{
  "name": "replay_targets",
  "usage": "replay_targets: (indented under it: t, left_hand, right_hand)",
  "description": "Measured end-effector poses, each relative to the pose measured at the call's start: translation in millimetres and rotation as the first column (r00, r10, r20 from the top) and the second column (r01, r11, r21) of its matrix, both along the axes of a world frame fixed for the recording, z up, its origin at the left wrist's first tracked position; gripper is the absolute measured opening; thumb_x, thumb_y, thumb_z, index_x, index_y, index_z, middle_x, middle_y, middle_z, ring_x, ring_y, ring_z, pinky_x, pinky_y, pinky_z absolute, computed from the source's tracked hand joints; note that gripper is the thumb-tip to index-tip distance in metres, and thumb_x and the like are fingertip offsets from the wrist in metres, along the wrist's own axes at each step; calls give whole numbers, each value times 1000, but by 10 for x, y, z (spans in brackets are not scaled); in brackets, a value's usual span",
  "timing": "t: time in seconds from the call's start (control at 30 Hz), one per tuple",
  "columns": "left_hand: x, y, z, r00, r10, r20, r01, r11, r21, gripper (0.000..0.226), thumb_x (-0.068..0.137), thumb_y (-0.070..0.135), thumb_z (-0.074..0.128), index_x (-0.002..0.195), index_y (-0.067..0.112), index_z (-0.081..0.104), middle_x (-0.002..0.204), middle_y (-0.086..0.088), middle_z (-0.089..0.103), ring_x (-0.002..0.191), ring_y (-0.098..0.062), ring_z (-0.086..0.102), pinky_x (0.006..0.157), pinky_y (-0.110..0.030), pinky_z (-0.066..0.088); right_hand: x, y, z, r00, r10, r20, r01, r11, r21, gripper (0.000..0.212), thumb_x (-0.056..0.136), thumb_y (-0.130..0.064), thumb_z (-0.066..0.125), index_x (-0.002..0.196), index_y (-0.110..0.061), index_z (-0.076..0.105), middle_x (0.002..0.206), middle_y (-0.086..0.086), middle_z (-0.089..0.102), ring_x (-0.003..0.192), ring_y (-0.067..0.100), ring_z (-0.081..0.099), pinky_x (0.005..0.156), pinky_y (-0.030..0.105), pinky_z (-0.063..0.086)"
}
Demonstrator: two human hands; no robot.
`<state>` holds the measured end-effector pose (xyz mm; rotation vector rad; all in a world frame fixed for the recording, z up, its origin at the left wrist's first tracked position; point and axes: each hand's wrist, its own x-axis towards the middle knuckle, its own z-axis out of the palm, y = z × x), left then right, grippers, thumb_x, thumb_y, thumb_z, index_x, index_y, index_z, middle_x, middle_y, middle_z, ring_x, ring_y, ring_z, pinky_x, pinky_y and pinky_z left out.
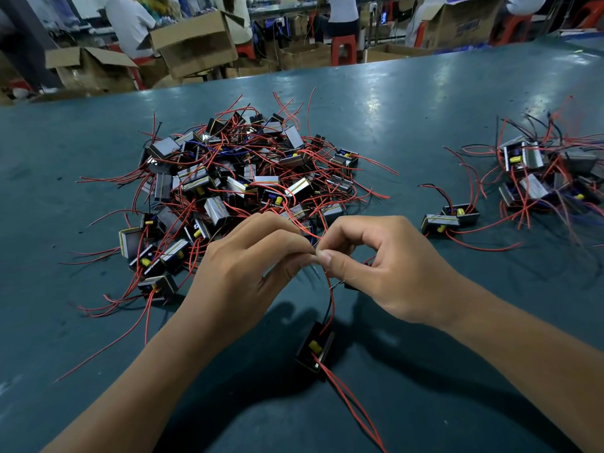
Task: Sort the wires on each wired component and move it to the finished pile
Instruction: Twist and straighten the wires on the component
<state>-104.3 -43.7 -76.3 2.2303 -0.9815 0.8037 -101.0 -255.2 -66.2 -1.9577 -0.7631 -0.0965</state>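
Wires [329,299] rising from the component [314,349] hanging just below the pinching left hand [242,273] and right hand [385,269] should be separated gently, without tugging their joints.

Dark teal worktable surface [425,109], glossy with pale reflections. Large heap of black-cased wired components [242,181]: red leads throughout, a few blue and black, yellow parts, silvery grey faces. Single black component with yellow part [315,349]: red and black leads. Brown cardboard boxes [196,44] and red plastic stools [343,49] behind.
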Motion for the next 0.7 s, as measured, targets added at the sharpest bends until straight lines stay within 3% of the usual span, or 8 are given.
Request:
replay_targets:
  t: [0.13,0.3,0.4,0.47,0.5,0.57,0.63,0.7]
  left_hand:
    - [-39,-60,8,987,4,-159,-10,999,-35,16,100,17,59,91,5,67,89,1,58,78,-6,51,69,-17,38]
    - [-102,-119,-2,905,0,-426,-65,988,-138,21,100,36,54,91,20,63,82,5,56,71,-22,54,62,-40,44]
    - [-133,-144,4,903,34,-428,-90,989,-113,17,100,32,52,90,22,60,79,8,54,68,-18,52,58,-29,43]
    - [-141,-169,5,854,-2,-520,-102,980,-172,17,99,33,51,86,25,59,71,13,52,58,-10,45,53,-22,37]
    - [-144,-182,2,811,-47,-582,-110,967,-231,18,98,33,52,83,26,59,66,13,49,54,-9,40,51,-26,37]
    - [-144,-209,4,714,-138,-687,-160,922,-351,20,94,35,54,78,24,60,62,4,43,56,-33,35,51,-47,35]
    - [-150,-234,10,655,-172,-736,-217,889,-402,22,91,36,55,75,21,61,62,-6,41,56,-33,33,51,-55,32]
    - [-152,-247,17,645,-162,-747,-233,889,-394,23,89,37,55,74,20,60,60,-3,42,57,-25,35,52,-53,32]
  right_hand:
    - [-22,12,-6,997,-37,68,37,999,-4,8,93,-16,68,86,-13,69,71,-10,66,65,2,58,59,6,37]
    - [-36,28,-5,973,-101,208,124,987,-99,8,91,-20,68,85,-15,70,72,-8,67,73,7,57,63,6,35]
    - [-53,34,-13,964,-116,239,151,980,-132,8,91,-22,66,86,-17,69,73,-11,67,77,2,53,69,7,32]
    - [-57,32,-15,959,-117,259,158,977,-145,7,91,-21,66,86,-17,69,73,-13,66,77,3,52,71,7,32]
    - [-54,33,-15,955,-119,270,164,974,-153,7,92,-21,66,86,-17,68,73,-12,66,77,4,51,71,8,32]
    - [-44,39,-18,957,-117,266,162,975,-153,8,92,-20,66,85,-16,68,72,-10,66,74,7,53,70,11,34]
    - [-27,40,-27,969,-102,225,132,984,-120,9,92,-16,67,85,-13,68,71,-7,65,70,12,57,63,14,37]
    - [-15,44,-41,976,-92,199,112,989,-95,8,92,-14,68,84,-12,68,70,-7,64,68,13,58,60,12,37]
